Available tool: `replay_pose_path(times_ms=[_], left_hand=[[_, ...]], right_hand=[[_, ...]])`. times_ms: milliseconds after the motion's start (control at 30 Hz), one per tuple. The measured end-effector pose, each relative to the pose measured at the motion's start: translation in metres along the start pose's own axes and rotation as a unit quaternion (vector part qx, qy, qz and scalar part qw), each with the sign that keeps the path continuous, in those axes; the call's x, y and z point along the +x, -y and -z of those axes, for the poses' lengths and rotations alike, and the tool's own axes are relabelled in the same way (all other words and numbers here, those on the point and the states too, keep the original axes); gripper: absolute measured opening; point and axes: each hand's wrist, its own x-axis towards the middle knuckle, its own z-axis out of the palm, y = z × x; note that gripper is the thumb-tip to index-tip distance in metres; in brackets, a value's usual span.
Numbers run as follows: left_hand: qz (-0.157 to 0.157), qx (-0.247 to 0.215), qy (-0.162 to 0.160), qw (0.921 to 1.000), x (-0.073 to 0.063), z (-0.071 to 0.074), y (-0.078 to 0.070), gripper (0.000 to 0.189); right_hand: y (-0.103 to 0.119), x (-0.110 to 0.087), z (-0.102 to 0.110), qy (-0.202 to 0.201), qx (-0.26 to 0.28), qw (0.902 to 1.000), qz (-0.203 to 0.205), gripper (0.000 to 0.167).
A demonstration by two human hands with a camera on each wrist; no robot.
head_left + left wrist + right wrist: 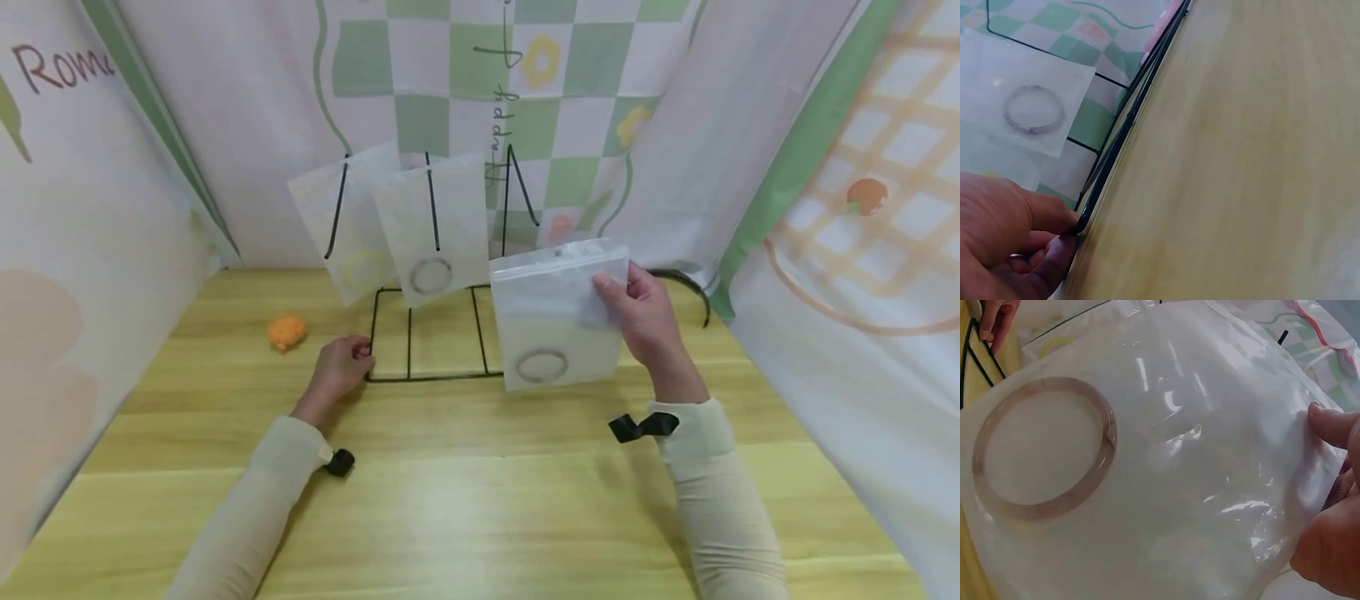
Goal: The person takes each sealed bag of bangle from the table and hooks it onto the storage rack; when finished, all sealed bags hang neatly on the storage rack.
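My right hand [651, 321] pinches the right edge of a frosted zip bag [558, 312], thumb in front. Inside the bag, near its bottom, lies a brownish ring [1044, 450], shaped like a bangle. The bag is held up in front of the right part of a black wire rack [427, 380]. My left hand [341, 367] pinches the front left corner of the rack's base, as the left wrist view shows closely. Two more frosted bags hang on the rack's hooks: a left bag [356, 225] with a yellow ring, and a middle bag [438, 225] with a grey ring.
The rack's right hook [522, 187] stands behind and above the held bag. An orange lump [287, 333] lies on the wooden table [450, 500] left of the rack. Behind the right hand a dark curved strip [686, 287] lies near the curtain [600, 50].
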Motion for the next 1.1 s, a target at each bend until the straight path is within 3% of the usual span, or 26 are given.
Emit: replay_pose_path(times_ms=[233, 467, 767, 1100], left_hand=[[0.009, 0.004, -0.008, 0.9999, 0.000, 0.001, -0.003, 0.042], [0.003, 0.005, -0.008, 1.0000, -0.001, 0.000, -0.001, 0.042], [0.003, 0.005, -0.007, 1.0000, 0.002, -0.002, -0.001, 0.042], [0.006, 0.001, -0.005, 1.0000, 0.001, -0.002, -0.001, 0.042]], right_hand=[[0.018, 0.008, -0.015, 0.013, -0.022, 0.9989, 0.040, 0.023], [0.025, 0.014, -0.030, 0.029, 0.028, 0.9984, 0.039, 0.023], [0.017, 0.017, -0.037, -0.003, 0.077, 0.9970, 0.005, 0.027], [0.003, 0.029, -0.037, 0.006, 0.044, 0.9990, 0.006, 0.030]])
